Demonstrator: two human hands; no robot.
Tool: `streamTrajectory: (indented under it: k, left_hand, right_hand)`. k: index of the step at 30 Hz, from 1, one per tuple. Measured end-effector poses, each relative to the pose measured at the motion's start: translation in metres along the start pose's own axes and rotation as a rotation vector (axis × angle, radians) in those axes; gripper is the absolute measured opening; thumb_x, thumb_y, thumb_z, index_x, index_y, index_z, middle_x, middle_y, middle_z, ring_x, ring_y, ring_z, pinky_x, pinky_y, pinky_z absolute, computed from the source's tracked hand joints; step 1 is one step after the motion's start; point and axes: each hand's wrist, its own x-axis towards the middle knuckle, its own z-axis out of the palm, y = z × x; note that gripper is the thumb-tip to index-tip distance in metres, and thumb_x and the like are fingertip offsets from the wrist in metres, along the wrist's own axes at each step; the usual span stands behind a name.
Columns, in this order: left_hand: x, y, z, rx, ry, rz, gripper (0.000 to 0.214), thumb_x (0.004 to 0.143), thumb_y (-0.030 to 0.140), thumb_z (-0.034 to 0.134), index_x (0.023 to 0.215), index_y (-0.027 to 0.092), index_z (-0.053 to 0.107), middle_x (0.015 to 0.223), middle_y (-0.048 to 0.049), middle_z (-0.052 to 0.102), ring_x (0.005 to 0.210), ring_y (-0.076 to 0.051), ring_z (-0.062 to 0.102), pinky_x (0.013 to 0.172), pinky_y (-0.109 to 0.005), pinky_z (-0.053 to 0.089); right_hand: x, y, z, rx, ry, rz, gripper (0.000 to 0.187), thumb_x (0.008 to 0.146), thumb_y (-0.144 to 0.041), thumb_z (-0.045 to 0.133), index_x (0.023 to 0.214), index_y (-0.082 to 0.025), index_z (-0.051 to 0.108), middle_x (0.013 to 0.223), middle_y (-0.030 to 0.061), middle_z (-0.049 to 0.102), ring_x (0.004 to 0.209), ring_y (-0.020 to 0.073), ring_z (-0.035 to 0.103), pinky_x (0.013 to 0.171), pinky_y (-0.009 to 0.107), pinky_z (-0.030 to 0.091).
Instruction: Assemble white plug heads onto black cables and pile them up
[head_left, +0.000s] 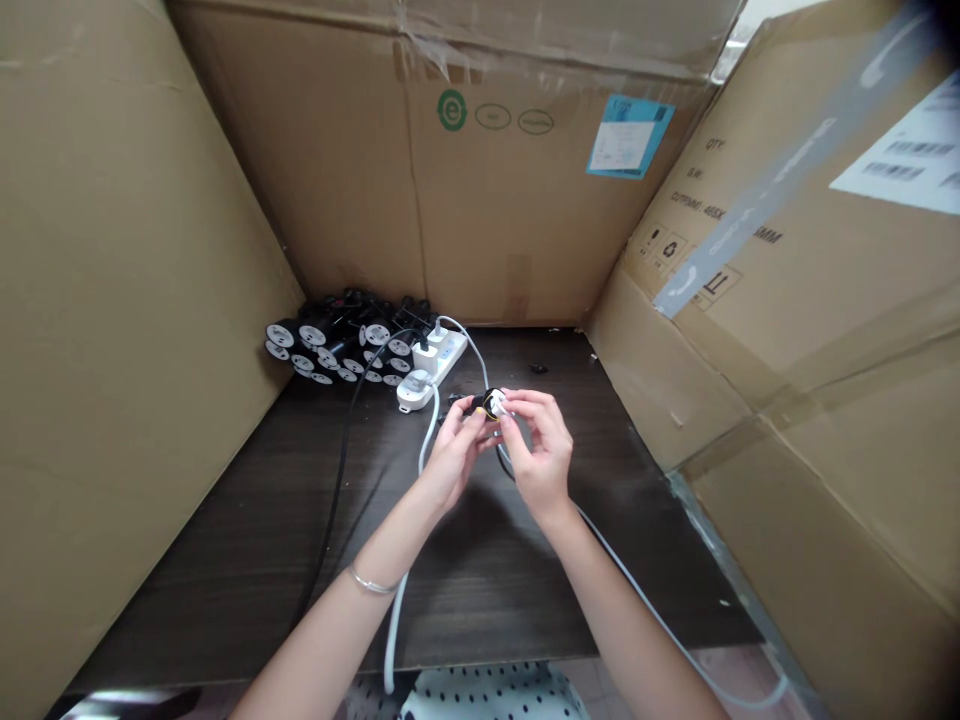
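In the middle of the head view, my left hand (460, 447) is closed around a small black cylindrical device (489, 401) with a thin yellow line near its end. Pinched at the device's end by my right hand (538, 445) is a small white piece (498, 402). Whether that piece is attached to the device or apart from it, I cannot tell. Fingers partly cover both. Just beyond my left hand stands a white power strip (450, 352) with plugs and adapters in it.
Several black cylinders with white end faces (312, 336) are piled at the back left. A white cable (397, 610) and a black cable (337, 490) run across the dark table (247, 560). Cardboard walls (495, 220) enclose the back and both sides.
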Motion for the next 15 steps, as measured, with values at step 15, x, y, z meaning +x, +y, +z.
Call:
streamTrajectory:
  k: [15]
  left_hand:
    - [-0.0010, 0.0008, 0.0009, -0.027, -0.018, -0.011, 0.027, 0.077, 0.030, 0.061, 0.098, 0.019, 0.048, 0.095, -0.0031, 0.063, 0.080, -0.013, 0.062, 0.076, -0.027, 0.045]
  right_hand:
    - [0.0025, -0.0009, 0.0001, -0.122, -0.022, -0.113, 0.019, 0.077, -0.012, 0.056, 0.094, -0.019, 0.058, 0.099, 0.0071, 0.057, 0.096, 0.0180, 0.056, 0.085, 0.035, 0.048]
